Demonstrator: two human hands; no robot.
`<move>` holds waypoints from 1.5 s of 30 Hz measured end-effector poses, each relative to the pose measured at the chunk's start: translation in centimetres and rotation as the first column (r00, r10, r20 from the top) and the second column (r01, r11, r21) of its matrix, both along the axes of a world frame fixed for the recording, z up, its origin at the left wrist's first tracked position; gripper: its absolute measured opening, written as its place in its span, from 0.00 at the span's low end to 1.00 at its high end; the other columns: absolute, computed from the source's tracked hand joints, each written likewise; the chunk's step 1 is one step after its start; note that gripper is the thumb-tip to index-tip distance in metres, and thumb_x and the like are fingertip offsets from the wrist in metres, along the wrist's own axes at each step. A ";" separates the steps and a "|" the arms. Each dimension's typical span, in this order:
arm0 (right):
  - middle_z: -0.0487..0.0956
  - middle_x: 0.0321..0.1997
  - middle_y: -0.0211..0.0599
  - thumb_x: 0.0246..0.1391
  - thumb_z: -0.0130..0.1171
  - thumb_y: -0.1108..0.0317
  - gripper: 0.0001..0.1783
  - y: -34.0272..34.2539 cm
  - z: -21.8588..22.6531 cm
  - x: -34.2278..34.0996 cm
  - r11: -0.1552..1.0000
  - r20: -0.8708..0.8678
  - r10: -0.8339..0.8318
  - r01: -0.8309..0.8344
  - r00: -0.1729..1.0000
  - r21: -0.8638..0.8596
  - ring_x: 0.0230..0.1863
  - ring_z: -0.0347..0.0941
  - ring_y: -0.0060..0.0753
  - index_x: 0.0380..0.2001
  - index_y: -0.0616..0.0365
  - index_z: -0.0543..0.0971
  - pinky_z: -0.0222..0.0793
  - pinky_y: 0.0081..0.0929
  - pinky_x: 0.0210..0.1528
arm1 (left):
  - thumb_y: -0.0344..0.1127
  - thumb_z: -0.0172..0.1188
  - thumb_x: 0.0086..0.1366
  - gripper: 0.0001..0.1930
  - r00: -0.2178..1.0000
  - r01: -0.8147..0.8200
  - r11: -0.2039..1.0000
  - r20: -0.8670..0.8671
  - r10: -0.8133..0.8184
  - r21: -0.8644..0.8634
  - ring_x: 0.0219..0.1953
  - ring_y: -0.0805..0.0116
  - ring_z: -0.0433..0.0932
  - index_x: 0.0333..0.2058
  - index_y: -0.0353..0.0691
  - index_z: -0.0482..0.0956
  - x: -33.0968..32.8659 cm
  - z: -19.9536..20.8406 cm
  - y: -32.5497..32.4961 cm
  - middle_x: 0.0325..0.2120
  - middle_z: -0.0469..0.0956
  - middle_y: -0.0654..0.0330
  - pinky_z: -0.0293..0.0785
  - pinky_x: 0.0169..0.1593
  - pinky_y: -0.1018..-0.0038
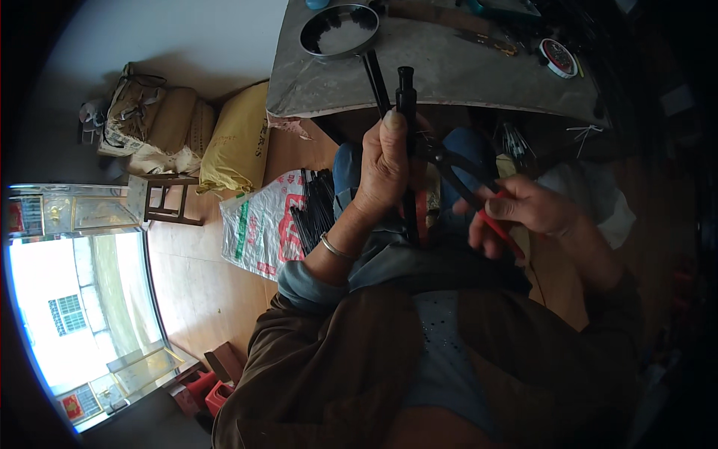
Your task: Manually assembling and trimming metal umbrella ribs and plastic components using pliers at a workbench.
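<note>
My left hand [385, 161] is closed around a black rod [406, 101] with a stepped, flared top end, held upright in front of my lap. The thumb lies along its side, and the rod's lower part continues below the hand. In my right hand [527, 209] is a pair of pliers [469, 185] with red handles. Their dark jaws reach the right side of the rod, just beside my left hand; what they grip there is too small and dark to make out. A second black bar [376, 82] slants from the pan's rim toward my left thumb.
A grey worktable [441, 71] ahead carries a round metal pan [339, 34] and a small round tin [559, 58]. Black rods [314, 206] lie on a white printed sack [258, 224] at left. A yellow sack [235, 138] and wooden stool [172, 198] stand farther left.
</note>
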State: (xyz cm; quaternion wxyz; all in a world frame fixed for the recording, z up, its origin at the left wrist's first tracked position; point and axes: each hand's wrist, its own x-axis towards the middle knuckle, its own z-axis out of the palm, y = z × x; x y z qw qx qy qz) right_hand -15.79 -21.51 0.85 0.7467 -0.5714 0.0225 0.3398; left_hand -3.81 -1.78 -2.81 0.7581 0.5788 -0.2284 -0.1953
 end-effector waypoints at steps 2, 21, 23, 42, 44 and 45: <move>0.80 0.36 0.48 0.66 0.45 0.56 0.24 -0.5 1.3 0.4 0.999 0.012 0.005 -0.005 1.000 -0.042 0.27 0.80 0.33 0.54 0.67 0.67 0.76 0.25 0.31 | 0.61 0.37 0.70 0.30 0.999 0.009 1.000 -0.031 -0.009 -0.015 0.13 0.84 0.64 0.31 0.38 0.73 -0.1 -0.3 0.0 0.13 0.67 0.69 0.57 0.16 0.85; 0.68 0.17 0.26 0.62 0.52 0.56 0.17 -0.3 5.5 1.3 0.934 -0.289 0.031 -0.131 0.957 -0.332 0.14 0.62 0.18 0.30 0.61 0.69 0.64 0.22 0.17 | 0.61 0.38 0.69 0.30 0.996 -0.005 1.000 -0.092 0.003 -0.016 0.13 0.83 0.63 0.29 0.38 0.73 -0.1 -0.1 -0.9 0.12 0.66 0.69 0.55 0.17 0.84; 0.69 0.17 0.30 0.62 0.52 0.59 0.15 -0.1 6.8 2.1 0.779 -0.101 0.142 -0.174 0.985 -0.603 0.15 0.64 0.22 0.30 0.62 0.69 0.66 0.25 0.19 | 0.61 0.38 0.69 0.30 0.996 -0.036 0.999 -0.079 0.036 0.004 0.12 0.83 0.62 0.29 0.38 0.73 -0.3 0.0 -0.9 0.12 0.66 0.69 0.55 0.16 0.84; 0.67 0.36 0.35 0.33 0.66 0.83 0.27 -0.1 3.2 2.6 0.160 0.771 0.490 0.828 0.407 -0.538 0.42 0.69 0.38 0.36 0.53 0.64 0.60 0.38 0.46 | 0.60 0.50 0.65 0.25 0.992 -0.051 0.996 -0.120 0.043 -0.067 0.11 0.78 0.62 0.33 0.39 0.69 0.6 -1.5 -0.8 0.13 0.65 0.67 0.59 0.14 0.81; 0.67 0.36 0.35 0.33 0.66 0.83 0.27 -0.1 3.0 2.2 0.166 0.768 0.466 0.809 0.439 -0.564 0.41 0.69 0.38 0.35 0.53 0.64 0.60 0.38 0.44 | 0.57 0.52 0.65 0.23 0.992 -0.096 0.993 -0.091 0.089 -0.076 0.10 0.79 0.62 0.32 0.38 0.70 0.5 -1.4 -1.2 0.13 0.66 0.67 0.59 0.14 0.81; 0.67 0.35 0.35 0.33 0.66 0.83 0.26 0.0 2.9 1.9 0.173 0.762 0.442 0.789 0.473 -0.590 0.40 0.69 0.39 0.35 0.53 0.64 0.61 0.38 0.43 | 0.53 0.54 0.66 0.21 0.989 -0.140 0.986 -0.065 0.134 -0.087 0.10 0.79 0.62 0.31 0.38 0.71 0.5 -1.2 -1.4 0.12 0.67 0.67 0.59 0.14 0.82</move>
